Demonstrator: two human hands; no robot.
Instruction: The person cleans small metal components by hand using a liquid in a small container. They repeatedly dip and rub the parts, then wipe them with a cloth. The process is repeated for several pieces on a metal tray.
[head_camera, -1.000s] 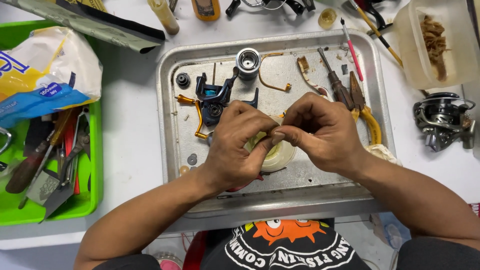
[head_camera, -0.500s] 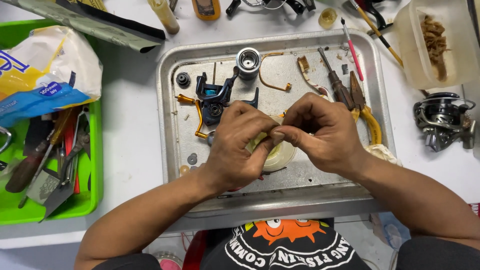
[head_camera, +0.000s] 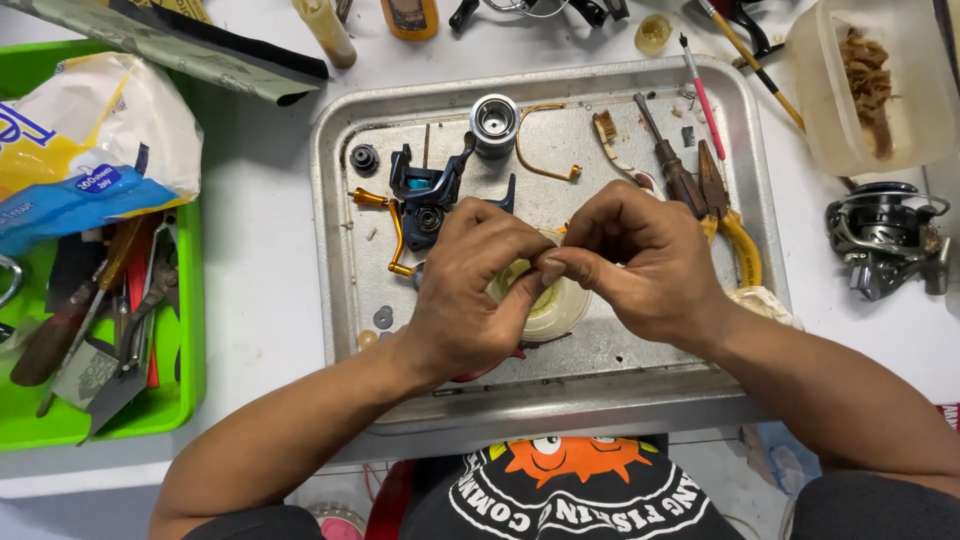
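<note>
Both my hands meet over the middle of a metal tray (head_camera: 340, 250). My left hand (head_camera: 470, 290) and my right hand (head_camera: 640, 260) have their fingertips pressed together on a small part that the fingers hide. Just beneath them sits a small round tub of pale yellow grease (head_camera: 545, 300), partly covered by my fingers. Behind my left hand lies a dark blue fishing-reel body (head_camera: 425, 190) with an orange handle arm (head_camera: 390, 225). A silver spool (head_camera: 494, 120) stands at the tray's far side.
The tray also holds a bent wire bail (head_camera: 545, 150), a screwdriver (head_camera: 670, 160), yellow-handled pliers (head_camera: 735, 235) and small washers (head_camera: 383, 318). A green tray of hand tools (head_camera: 100, 330) and a plastic bag (head_camera: 90, 150) lie left. Another reel (head_camera: 880, 235) and a clear tub (head_camera: 870, 85) sit right.
Almost nothing differs; my fingers have shifted only slightly around the small part over the grease tub.
</note>
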